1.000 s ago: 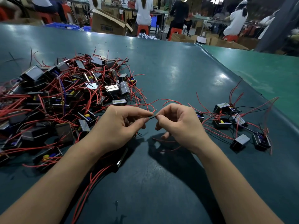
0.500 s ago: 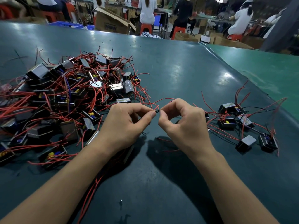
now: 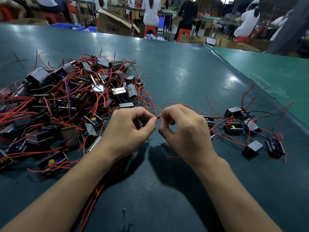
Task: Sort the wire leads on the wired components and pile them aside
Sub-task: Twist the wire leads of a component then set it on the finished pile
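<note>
Pinching a thin black wire lead at frame centre, the left hand holds it between thumb and forefinger; the right hand curls beside it, its hold unclear. Best draw leads straight before adding to the small sorted group of black boxy components at right, away from the large tangled red-wired heap at left.

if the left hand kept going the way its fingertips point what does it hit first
Most likely the right hand: the left hand points rightward at it across a narrow gap bridged by the thin wire lead pinched between them. Depth looks matched, though one view cannot confirm it.
</note>
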A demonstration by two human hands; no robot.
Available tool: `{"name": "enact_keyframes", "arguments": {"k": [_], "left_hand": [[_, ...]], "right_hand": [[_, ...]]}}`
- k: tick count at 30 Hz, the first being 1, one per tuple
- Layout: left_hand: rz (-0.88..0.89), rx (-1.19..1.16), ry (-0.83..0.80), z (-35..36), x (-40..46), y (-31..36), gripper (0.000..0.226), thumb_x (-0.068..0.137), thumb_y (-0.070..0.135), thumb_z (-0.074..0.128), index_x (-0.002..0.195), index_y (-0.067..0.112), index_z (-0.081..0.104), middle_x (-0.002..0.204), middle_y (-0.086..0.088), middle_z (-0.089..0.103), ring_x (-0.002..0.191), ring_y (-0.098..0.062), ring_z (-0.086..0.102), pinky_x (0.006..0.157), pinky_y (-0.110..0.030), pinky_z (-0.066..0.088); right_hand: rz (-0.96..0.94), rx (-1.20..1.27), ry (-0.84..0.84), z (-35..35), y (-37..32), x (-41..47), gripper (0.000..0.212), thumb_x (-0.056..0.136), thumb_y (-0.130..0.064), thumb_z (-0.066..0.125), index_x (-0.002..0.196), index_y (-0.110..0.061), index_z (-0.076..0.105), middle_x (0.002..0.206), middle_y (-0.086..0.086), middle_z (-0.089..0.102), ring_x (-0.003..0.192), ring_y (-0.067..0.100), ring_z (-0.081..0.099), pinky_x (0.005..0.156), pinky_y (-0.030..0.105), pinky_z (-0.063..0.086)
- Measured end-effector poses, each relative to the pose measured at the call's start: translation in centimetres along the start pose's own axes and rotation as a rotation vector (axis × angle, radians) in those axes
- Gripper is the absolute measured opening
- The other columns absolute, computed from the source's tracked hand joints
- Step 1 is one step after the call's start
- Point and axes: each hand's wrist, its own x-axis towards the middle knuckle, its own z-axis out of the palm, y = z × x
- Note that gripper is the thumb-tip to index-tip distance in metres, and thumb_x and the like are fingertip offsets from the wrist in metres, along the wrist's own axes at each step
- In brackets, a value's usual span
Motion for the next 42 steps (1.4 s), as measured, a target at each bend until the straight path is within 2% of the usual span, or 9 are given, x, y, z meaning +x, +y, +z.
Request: {"name": "enact_keyframes", "arguments": {"k": [4, 10, 19, 23, 27, 29, 33, 35, 42], "left_hand": [[0.08, 0.03, -0.064, -0.9, 0.2, 0.1, 0.009, 0.086, 0.008, 0.07, 0.079, 0.013, 0.074, 0.06, 0.002, 0.063, 0.054, -0.025, 0.052, 0.055, -0.036, 0.045], [0.134, 0.016, -0.092, -1.4, 0.3, 0.1, 0.009, 0.085, 0.005, 0.072, 0.085, 0.012, 0.077, 0.064, 0.011, 0.063, 0.058, -0.007, 0.053, 0.058, -0.022, 0.043], [0.21, 0.017, -0.201, -1.7, 0.2, 0.1, 0.013, 0.083, 0.018, 0.067, 0.087, 0.011, 0.078, 0.068, -0.003, 0.064, 0.063, -0.019, 0.056, 0.061, -0.037, 0.046], [0.294, 0.067, -0.194, -1.4, 0.2, 0.1, 0.01, 0.084, 0.012, 0.069, 0.085, 0.007, 0.078, 0.069, -0.002, 0.065, 0.061, -0.017, 0.056, 0.058, -0.034, 0.046], [0.378, 0.184, -0.167, -0.6, 0.1, -0.1, 0.013, 0.084, 0.013, 0.066, 0.084, 0.005, 0.078, 0.07, -0.004, 0.065, 0.061, -0.023, 0.06, 0.057, -0.037, 0.047], [0.382, 0.211, -0.134, -0.7, 0.2, -0.3, 0.014, 0.084, 0.013, 0.066, 0.084, 0.005, 0.077, 0.07, -0.005, 0.065, 0.062, -0.024, 0.061, 0.058, -0.038, 0.049], [0.361, 0.21, -0.081, -1.0, 0.3, -0.5, 0.014, 0.084, 0.013, 0.066, 0.084, 0.005, 0.077, 0.07, -0.005, 0.065, 0.063, -0.023, 0.061, 0.059, -0.038, 0.05], [0.346, 0.202, -0.059, -1.0, 0.3, -0.5, 0.015, 0.084, 0.014, 0.065, 0.086, 0.006, 0.078, 0.07, -0.005, 0.065, 0.061, -0.022, 0.06, 0.058, -0.038, 0.048], [0.316, 0.161, 0.012, -1.1, 0.3, -0.2, 0.015, 0.085, 0.014, 0.065, 0.089, 0.006, 0.078, 0.07, -0.004, 0.066, 0.062, -0.02, 0.058, 0.059, -0.036, 0.047]], "right_hand": [[0.005, 0.233, -0.051, 0.0, 0.6, 0.1, 0.004, 0.088, -0.002, 0.065, 0.084, -0.002, 0.066, 0.079, 0.006, 0.061, 0.072, 0.022, 0.058, 0.055, 0.036, 0.049], [0.309, 0.641, -0.196, -0.2, 1.7, 0.0, 0.005, 0.089, -0.012, 0.066, 0.092, -0.016, 0.068, 0.091, 0.0, 0.066, 0.083, 0.019, 0.065, 0.061, 0.035, 0.057], [0.515, 0.826, -0.415, -0.7, 1.5, 0.2, 0.013, 0.085, -0.016, 0.054, 0.073, -0.015, 0.059, 0.059, 0.001, 0.058, 0.051, 0.014, 0.055, 0.045, 0.018, 0.039], [1.04, 0.962, -0.482, -0.5, 0.6, 0.6, 0.028, 0.083, -0.009, 0.049, 0.056, -0.013, 0.051, 0.049, 0.003, 0.043, 0.043, 0.018, 0.037, 0.038, 0.015, 0.025], [1.583, 1.388, -0.626, -0.6, -0.1, 1.2, 0.022, 0.073, -0.014, 0.043, 0.05, -0.015, 0.044, 0.046, -0.005, 0.034, 0.033, 0.006, 0.033, 0.026, 0.012, 0.021], [1.525, 1.271, -0.535, -0.4, -0.4, 1.1, 0.027, 0.081, -0.013, 0.047, 0.054, -0.014, 0.049, 0.046, -0.003, 0.04, 0.034, 0.008, 0.038, 0.028, 0.014, 0.027], [0.808, 0.599, -0.253, 0.6, -0.9, -0.2, 0.028, 0.087, -0.016, 0.06, 0.059, -0.013, 0.057, 0.051, 0.001, 0.056, 0.048, 0.021, 0.056, 0.048, 0.032, 0.048], [0.53, 0.338, -0.165, 0.9, -0.6, -0.7, 0.026, 0.089, -0.023, 0.061, 0.065, -0.014, 0.058, 0.054, -0.005, 0.055, 0.053, 0.018, 0.053, 0.055, 0.034, 0.047], [0.286, 0.187, -0.035, 1.1, -1.0, -0.8, 0.025, 0.094, -0.022, 0.058, 0.076, -0.006, 0.062, 0.067, 0.003, 0.062, 0.062, 0.025, 0.056, 0.06, 0.044, 0.046]]}}
